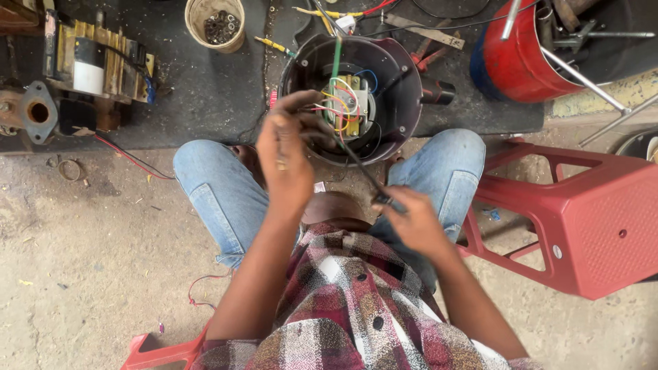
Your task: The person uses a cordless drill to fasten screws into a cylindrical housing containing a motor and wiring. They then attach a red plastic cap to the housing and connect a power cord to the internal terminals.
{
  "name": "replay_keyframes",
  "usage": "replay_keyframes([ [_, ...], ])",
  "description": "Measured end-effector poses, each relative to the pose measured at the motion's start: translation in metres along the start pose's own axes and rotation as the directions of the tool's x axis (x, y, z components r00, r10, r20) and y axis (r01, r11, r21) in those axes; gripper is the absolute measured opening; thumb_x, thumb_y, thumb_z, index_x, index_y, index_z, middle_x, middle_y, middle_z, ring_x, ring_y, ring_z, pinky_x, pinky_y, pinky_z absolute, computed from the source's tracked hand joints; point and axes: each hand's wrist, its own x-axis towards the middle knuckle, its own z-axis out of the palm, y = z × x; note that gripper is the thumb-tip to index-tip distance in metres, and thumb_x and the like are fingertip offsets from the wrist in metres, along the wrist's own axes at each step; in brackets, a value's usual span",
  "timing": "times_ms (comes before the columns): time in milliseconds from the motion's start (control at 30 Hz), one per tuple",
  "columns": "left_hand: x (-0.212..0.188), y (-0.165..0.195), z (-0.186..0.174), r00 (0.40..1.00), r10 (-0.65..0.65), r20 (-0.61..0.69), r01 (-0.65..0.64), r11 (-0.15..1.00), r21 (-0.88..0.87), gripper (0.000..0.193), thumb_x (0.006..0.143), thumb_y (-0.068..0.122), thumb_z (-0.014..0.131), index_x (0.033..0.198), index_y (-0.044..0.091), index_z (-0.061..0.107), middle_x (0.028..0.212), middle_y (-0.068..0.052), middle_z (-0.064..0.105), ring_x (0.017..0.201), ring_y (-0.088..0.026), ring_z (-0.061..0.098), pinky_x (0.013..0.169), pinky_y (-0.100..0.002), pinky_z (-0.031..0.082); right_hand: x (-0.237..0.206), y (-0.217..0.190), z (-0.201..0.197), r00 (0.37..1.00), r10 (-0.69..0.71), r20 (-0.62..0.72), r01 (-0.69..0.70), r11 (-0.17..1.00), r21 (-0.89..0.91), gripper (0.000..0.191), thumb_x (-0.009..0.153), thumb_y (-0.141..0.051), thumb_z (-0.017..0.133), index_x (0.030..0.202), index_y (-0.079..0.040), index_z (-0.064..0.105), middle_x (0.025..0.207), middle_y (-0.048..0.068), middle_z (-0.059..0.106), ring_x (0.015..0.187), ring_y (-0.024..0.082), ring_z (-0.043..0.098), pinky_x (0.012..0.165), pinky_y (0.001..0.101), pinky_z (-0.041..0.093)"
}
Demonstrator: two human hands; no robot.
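Observation:
A round dark housing (pixel 404 89) stands on the black mat between my knees, open on top, with a yellow part and coloured wires (pixel 348 103) inside. My left hand (pixel 288 154) hovers over its near left rim, fingers pinched on thin wires. My right hand (pixel 411 219) sits lower right, near my right knee, gripping the end of a thin black tool or cable (pixel 360 168) that runs up into the housing.
A red plastic stool (pixel 589 219) lies tipped at the right. A red drum (pixel 517 58) with metal rods stands at top right. A cup of small metal parts (pixel 216 24) and a transformer-like block (pixel 92 62) rest on the black mat (pixel 205 96).

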Motion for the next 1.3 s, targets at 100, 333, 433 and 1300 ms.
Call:
replay_keyframes([
  [100, 0.002, 0.003, -0.011, 0.999, 0.014, 0.029, -0.011, 0.996, -0.092, 0.046, 0.114, 0.039, 0.043, 0.126, -0.001, 0.062, 0.119, -0.01, 0.067, 0.099, -0.015, 0.068, 0.082, -0.03, 0.06, 0.008, 0.004, -0.038, 0.958, -0.073, -0.277, 0.081, 0.997, 0.018, 0.042, 0.084, -0.01, 0.084, 0.121, 0.002, 0.069, 0.111, 0.015, 0.074, 0.102, 0.021, 0.071, 0.09, 0.0349, 0.054],
  [333, -0.002, -0.005, -0.004, 0.996, 0.035, 0.084, -0.035, 0.999, 0.001, 0.026, 0.111, 0.018, 0.055, 0.121, -0.004, 0.065, 0.126, -0.011, 0.065, 0.11, -0.018, 0.068, 0.091, -0.032, 0.062, 0.075, 0.001, -0.079, 0.866, -0.106, -0.488, 0.19, 0.974, 0.126, 0.023, 0.091, 0.005, 0.084, 0.111, 0.004, 0.074, 0.099, 0.008, 0.073, 0.089, 0.011, 0.066, 0.078, 0.0249, 0.053],
  [433, -0.004, -0.005, -0.002, 0.985, 0.116, 0.129, -0.131, 0.985, 0.114, 0.022, 0.113, 0.012, 0.054, 0.12, -0.005, 0.067, 0.131, -0.013, 0.062, 0.12, -0.019, 0.065, 0.102, -0.032, 0.059, 0.093, 0.001, -0.077, 0.881, -0.074, -0.468, 0.194, 0.957, 0.215, 0.021, 0.093, 0.008, 0.078, 0.113, 0.004, 0.075, 0.102, 0.007, 0.074, 0.088, 0.01, 0.067, 0.079, 0.0251, 0.054],
  [1300, -0.011, 0.0, -0.014, 0.947, 0.167, 0.275, -0.271, 0.874, 0.403, 0.037, 0.083, -0.016, 0.051, 0.114, -0.005, 0.067, 0.118, -0.014, 0.07, 0.101, -0.021, 0.073, 0.09, -0.029, 0.057, 0.107, -0.01, -0.092, 0.826, -0.465, -0.32, 0.432, 0.886, -0.172, 0.023, 0.093, 0.026, 0.054, 0.101, 0.01, 0.069, 0.103, 0.016, 0.068, 0.097, 0.021, 0.075, 0.085, 0.0287, 0.065],
])
